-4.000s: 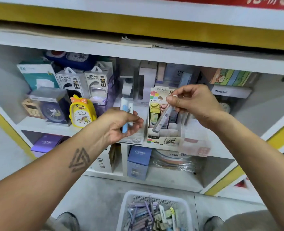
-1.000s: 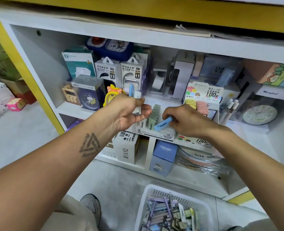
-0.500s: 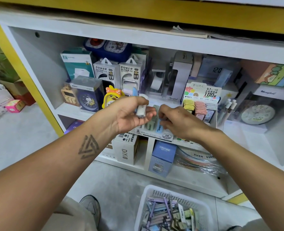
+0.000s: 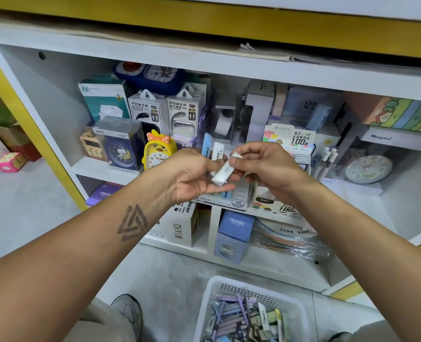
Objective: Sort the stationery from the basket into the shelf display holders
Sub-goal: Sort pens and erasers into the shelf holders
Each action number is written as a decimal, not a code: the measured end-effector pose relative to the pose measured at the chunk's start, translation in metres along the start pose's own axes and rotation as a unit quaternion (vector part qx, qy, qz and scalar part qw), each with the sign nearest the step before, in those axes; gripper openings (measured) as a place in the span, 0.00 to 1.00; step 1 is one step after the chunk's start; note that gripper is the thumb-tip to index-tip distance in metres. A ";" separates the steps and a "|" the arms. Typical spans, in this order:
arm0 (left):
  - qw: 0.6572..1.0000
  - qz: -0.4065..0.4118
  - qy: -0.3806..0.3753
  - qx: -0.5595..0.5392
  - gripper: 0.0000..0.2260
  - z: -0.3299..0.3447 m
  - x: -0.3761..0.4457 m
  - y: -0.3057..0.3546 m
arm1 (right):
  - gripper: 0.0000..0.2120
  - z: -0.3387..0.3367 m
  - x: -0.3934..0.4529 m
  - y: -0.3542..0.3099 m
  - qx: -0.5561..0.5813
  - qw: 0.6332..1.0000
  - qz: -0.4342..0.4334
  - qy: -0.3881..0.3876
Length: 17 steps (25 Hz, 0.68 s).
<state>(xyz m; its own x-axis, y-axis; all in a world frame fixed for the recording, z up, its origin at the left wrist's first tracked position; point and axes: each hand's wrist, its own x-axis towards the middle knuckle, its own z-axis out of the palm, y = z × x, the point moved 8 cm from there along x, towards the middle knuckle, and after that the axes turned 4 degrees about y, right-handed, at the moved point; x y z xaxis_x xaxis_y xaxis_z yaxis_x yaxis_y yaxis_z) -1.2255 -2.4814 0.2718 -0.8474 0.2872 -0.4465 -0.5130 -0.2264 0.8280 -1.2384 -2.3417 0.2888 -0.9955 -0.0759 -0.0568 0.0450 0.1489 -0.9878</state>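
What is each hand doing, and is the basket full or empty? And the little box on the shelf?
left hand: holds a blue case and a white case upright.
right hand: pinches another white case, tilted.
basket: on the floor, holding many items.
display holder marked 2B: on the shelf edge, partly hidden behind both hands.

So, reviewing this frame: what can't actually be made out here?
- Head view: the 2B display holder is mostly hidden behind both hands, so its contents cannot be told.
- The white case, pinched by the right hand, has print too small to read.
- The left hand covers the lower ends of the blue case and the second white case.
- The basket is cut off by the bottom edge.
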 end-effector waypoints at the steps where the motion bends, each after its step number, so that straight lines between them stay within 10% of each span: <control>1: 1.000 -0.002 0.008 0.015 0.10 0.000 0.002 -0.001 | 0.06 -0.003 -0.001 -0.001 0.017 1.000 -0.005 0.011; 6: 0.992 0.018 0.124 0.014 0.05 -0.023 0.011 0.005 | 0.07 -0.020 -0.001 -0.015 0.050 0.996 -0.071 0.021; 17: 0.983 0.124 0.124 0.056 0.09 -0.023 0.003 0.025 | 0.11 0.006 0.003 -0.016 -0.125 0.984 -0.122 -0.031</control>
<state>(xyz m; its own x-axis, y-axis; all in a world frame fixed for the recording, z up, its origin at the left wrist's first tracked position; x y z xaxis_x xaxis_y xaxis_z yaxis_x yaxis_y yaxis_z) -1.2434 -2.5078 0.2832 -0.9587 -0.0029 -0.2845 -0.2808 -0.1519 0.9477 -1.2416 -2.3500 0.3036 -0.9669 -0.1982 0.1608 -0.2240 0.3568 -0.9069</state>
